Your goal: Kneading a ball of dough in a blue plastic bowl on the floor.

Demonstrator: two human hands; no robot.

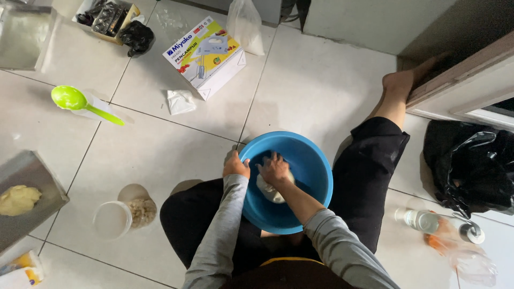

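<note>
A person sits on the white tiled floor (160, 139) with a blue plastic bowl (313, 160) between the legs, seen from straight above. The left hand (236, 165) grips the bowl's rim on its left edge, fingers curled over the lip and closed on it. The right hand (274, 170) is down inside the bowl, its fingers bent and pressed onto a pale lump of dough (270, 191) that lies on the bowl's bottom, a little left of its centre; the hand covers the top of the lump, so how far the fingers close around it cannot be told. Both arms wear grey sleeves, and the legs are in black. To the left of the bowl, on the floor, stands a clear round container (111, 219) with a second one holding brownish crumbs (142, 211) just beside it. Farther left, a metal tray (40, 176) carries a yellowish mass of dough (19, 199). A green plastic scoop (72, 99) rests across a small clear cup, well apart from the bowl. Above it lie a cardboard box picturing a hand mixer (206, 56) and a crumpled white wrapper (180, 101). To the right, a black plastic bag (471, 166) sits near a clear bottle (428, 220) lying on its side.
</note>
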